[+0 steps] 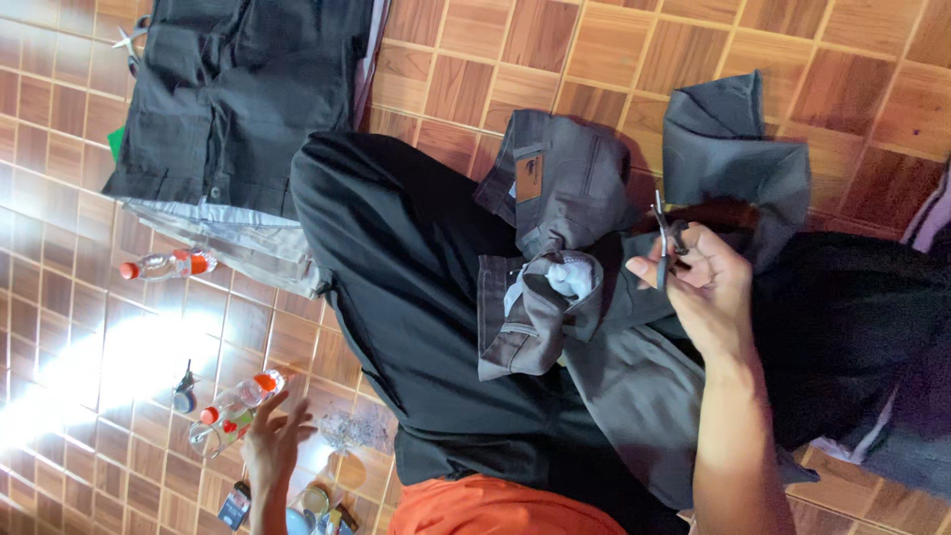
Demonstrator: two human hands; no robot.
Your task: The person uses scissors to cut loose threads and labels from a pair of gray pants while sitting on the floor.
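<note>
A small pair of scissors (662, 238) is pinched between the fingers of the right hand (705, 282), its long axis running up and down the view with the blades toward the top, just above the grey trousers (565, 198) spread over a black-clad lap (416, 277). The left hand (272, 446) is held with fingers spread apart and empty, near two plastic bottles (233, 411) on the tiled floor (475, 59). Open floor is left beyond the trousers, while a dark folded garment (238, 99) is laid well apart.
</note>
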